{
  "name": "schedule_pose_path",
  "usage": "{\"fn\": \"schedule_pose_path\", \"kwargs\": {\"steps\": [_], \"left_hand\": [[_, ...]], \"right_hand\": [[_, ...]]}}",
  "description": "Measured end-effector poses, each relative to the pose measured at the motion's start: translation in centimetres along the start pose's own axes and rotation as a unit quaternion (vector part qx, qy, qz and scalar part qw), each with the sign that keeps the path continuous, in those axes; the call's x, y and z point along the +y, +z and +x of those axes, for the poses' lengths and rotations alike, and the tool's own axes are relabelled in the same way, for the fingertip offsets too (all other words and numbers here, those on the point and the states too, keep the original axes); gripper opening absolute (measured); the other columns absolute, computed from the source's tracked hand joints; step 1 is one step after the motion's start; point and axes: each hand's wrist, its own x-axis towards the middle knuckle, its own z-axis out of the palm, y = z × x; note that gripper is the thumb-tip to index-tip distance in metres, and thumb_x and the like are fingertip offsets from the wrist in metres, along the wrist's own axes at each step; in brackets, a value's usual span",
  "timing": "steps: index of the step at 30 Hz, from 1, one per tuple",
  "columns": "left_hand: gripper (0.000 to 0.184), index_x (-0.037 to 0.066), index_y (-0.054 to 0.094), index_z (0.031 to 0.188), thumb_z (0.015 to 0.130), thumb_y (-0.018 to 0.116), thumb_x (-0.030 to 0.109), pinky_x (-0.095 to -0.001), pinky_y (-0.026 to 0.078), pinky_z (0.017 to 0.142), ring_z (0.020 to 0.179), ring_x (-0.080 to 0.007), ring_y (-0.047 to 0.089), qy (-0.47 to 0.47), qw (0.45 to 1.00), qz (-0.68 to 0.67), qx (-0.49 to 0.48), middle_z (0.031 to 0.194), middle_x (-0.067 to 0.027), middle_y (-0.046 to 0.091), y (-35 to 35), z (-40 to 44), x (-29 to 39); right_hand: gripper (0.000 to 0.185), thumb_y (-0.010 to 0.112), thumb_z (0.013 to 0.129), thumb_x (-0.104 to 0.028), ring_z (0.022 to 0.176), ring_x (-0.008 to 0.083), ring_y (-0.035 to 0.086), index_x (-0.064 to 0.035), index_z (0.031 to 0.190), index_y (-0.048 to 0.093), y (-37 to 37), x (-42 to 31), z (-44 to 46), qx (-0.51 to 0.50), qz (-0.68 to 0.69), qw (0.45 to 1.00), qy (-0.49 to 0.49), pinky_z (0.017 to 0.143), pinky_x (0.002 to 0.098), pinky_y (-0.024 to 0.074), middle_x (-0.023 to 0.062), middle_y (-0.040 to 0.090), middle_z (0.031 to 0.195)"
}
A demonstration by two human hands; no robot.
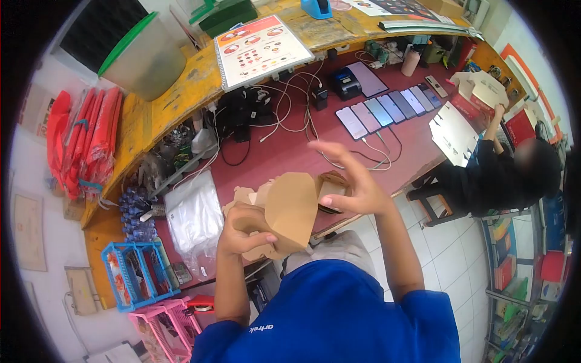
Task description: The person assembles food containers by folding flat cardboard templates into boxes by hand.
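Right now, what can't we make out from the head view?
All head view:
- Left hand: some fingertips, hidden by the folded cardboard.
- Open cardboard box: part hidden behind the right hand.
- Spiral-bound booklet: fine print too small.
- Blue tape dispenser: cut off by top edge.
- Co-worker: face blurred.

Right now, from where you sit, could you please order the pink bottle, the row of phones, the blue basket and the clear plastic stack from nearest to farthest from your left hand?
In the head view, from the left hand:
1. Clear plastic stack, just left
2. Blue basket, lower left
3. Row of phones, upper right
4. Pink bottle, far upper right
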Motion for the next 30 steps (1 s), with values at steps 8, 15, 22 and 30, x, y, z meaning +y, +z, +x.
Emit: {"fn": "schedule_pose_path", "kwargs": {"steps": [8,15,22,30], "left_hand": [[0.067,-0.006,0.070,0.116,0.070,0.093,0.037,-0.0363,0.053,0.093,0.104,-0.0261,0.072,-0.049,0.990,-0.131,0.036,0.113,-0.0163,0.074,-1.9,-0.7,0.3],[0.076,0.000,0.065,0.134,0.073,0.090,0.037,-0.0425,0.050,0.106,0.122,-0.0336,0.067,0.000,0.977,0.207,-0.051,0.129,-0.0196,0.070,-0.6,3.2,7.2],[0.017,-0.001,0.077,0.094,0.080,0.076,-0.009,-0.0312,0.060,0.083,0.085,-0.0225,0.078,-0.055,0.970,0.181,0.151,0.095,-0.0128,0.080,0.7,0.4,3.1],[0.022,0.001,0.077,0.091,0.078,0.071,-0.016,-0.0343,0.062,0.085,0.091,-0.0247,0.077,0.029,0.985,0.038,0.168,0.092,-0.0156,0.079,1.6,-0.9,-1.0]], "right_hand": [[0.027,0.077,0.091,-0.022,0.108,0.0278,0.060,-0.0027,0.103,0.064,-0.9,-0.4,2.2,-0.235,-0.108,0.966,-0.016,0.094,0.0437,0.0457,0.0128,0.064,0.111],[0.023,0.079,0.089,-0.022,0.105,0.0320,0.056,-0.0054,0.098,0.066,3.3,-4.2,3.2,-0.272,-0.376,0.882,-0.083,0.089,0.0415,0.0464,0.0125,0.058,0.098],[0.090,0.097,0.068,-0.024,0.132,0.0328,0.052,-0.0084,0.143,0.051,2.5,-2.9,1.7,-0.005,-0.308,0.938,-0.160,0.107,0.0441,0.0470,0.0165,0.052,0.140],[0.080,0.094,0.069,-0.024,0.132,0.0356,0.055,-0.0062,0.138,0.059,4.4,-0.8,0.8,-0.017,-0.345,0.926,-0.150,0.108,0.0451,0.0465,0.0148,0.058,0.141]]}}
